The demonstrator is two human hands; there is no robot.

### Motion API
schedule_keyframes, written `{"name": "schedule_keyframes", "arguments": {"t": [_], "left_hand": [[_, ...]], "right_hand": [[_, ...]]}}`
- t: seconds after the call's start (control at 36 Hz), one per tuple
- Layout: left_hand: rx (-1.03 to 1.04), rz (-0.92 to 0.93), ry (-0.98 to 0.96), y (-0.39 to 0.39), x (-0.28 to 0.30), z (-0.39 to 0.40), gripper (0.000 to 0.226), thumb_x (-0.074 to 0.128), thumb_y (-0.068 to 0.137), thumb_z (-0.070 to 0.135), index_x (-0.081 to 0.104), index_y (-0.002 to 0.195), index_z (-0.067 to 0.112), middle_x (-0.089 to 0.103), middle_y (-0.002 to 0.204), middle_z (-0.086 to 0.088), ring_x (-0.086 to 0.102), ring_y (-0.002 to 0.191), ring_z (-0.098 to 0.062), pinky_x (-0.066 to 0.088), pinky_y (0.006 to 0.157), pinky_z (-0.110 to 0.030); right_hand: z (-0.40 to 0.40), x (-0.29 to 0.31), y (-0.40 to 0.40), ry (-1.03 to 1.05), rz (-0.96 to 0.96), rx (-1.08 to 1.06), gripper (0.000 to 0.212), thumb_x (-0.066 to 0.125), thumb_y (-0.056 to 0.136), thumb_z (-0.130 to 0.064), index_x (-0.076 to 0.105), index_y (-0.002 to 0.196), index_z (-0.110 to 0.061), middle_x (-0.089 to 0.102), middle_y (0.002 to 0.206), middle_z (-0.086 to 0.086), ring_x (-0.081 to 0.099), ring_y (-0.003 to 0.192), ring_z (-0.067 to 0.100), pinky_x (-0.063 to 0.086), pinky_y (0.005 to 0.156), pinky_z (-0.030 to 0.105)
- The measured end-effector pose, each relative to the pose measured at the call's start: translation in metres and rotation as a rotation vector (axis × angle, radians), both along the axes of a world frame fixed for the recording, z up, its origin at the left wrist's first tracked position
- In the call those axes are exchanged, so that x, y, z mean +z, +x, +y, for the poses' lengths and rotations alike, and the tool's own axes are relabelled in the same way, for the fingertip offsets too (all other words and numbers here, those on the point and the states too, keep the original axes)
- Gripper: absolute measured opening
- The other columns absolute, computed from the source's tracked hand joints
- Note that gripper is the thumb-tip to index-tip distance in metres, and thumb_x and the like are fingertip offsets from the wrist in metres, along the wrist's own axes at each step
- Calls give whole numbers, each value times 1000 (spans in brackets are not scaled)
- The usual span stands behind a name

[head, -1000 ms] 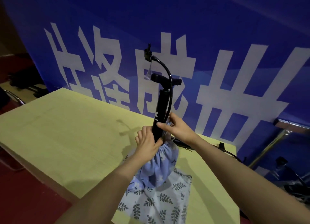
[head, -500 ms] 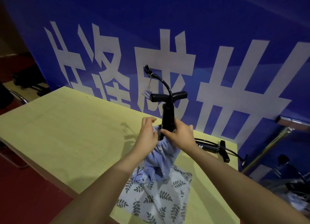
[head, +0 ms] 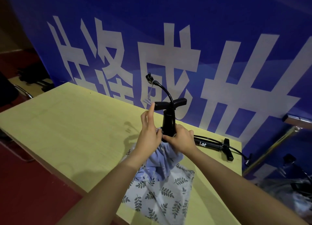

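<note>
The bag [head: 162, 191] lay at the near edge of the desk [head: 76, 132], with its lower cloth spread flat and its mouth drawn up round the pump [head: 168, 123]. Over the last second the pump had been lowered well into the bag. Most of the barrel, previously exposed, was now covered, and only the top of the barrel, the handle [head: 169, 105] and the hose [head: 166, 89] remained outside. Insertion was judged nearly complete, with closing of the mouth outstanding.

The left hand [head: 149, 135] was seen at the bag mouth, apparently pinching the cloth with the thumb and lower fingers. Its index finger had been raised straight so that the tip touched the left end of the handle. The right hand [head: 181, 140] was curled round the foot of the exposed barrel and the gathered cloth together.

The pump stood upright near the middle of the desk, toward the right edge. Open desk surface was available to the left and ahead of the hands. A second pump [head: 211, 144] lay just beyond the right hand, by the far right corner, and limited movement on that side. The banner [head: 219, 39] stood close behind the far edge, so room for the curved hose was restricted there.
</note>
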State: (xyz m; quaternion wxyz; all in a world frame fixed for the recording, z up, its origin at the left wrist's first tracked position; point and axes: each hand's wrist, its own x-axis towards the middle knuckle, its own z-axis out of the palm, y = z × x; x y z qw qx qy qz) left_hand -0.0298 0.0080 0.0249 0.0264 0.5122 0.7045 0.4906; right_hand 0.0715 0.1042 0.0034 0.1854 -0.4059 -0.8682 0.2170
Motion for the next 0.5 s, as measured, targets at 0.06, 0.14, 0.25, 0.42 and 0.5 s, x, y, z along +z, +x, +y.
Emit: {"name": "schedule_keyframes", "arguments": {"t": [0.06,0.14,0.25,0.42,0.5], "left_hand": [[5,24,-3,1,6,-1,93,56,83,2,-1,139,50,17,145,1,56,82,-9,55,69,-32],[26,124,95,-3,16,1,70,54,78,20,17,136,33,23,145,-5,42,123,-20,43,95,-26],[66,175,138,-9,31,8,44,57,88,31,41,123,10,46,130,-6,47,119,-19,42,96,-27],[18,201,195,-12,40,16,22,53,94,13,60,114,6,56,107,-6,57,88,-14,51,75,-31],[13,212,206,-11,39,18,20,54,93,10,62,111,4,56,104,-7,56,86,-13,50,75,-27]], "right_hand": [[-1,0,0,-9,-4,2,33,56,83,-58,53,96,-27,57,90,-3,55,86,22,22,71,35],[0,2,0,-27,-23,18,30,58,83,-53,52,95,-26,52,86,-5,52,85,21,23,72,36],[4,9,4,-61,-52,79,27,61,82,-50,52,95,-28,59,95,-3,51,89,19,24,74,36],[13,19,15,-181,-76,163,52,47,69,-41,55,117,-24,51,103,2,49,101,26,26,83,38],[17,26,24,-157,-93,242,63,52,79,-18,36,139,-27,35,106,-3,42,106,24,27,85,35]]}}
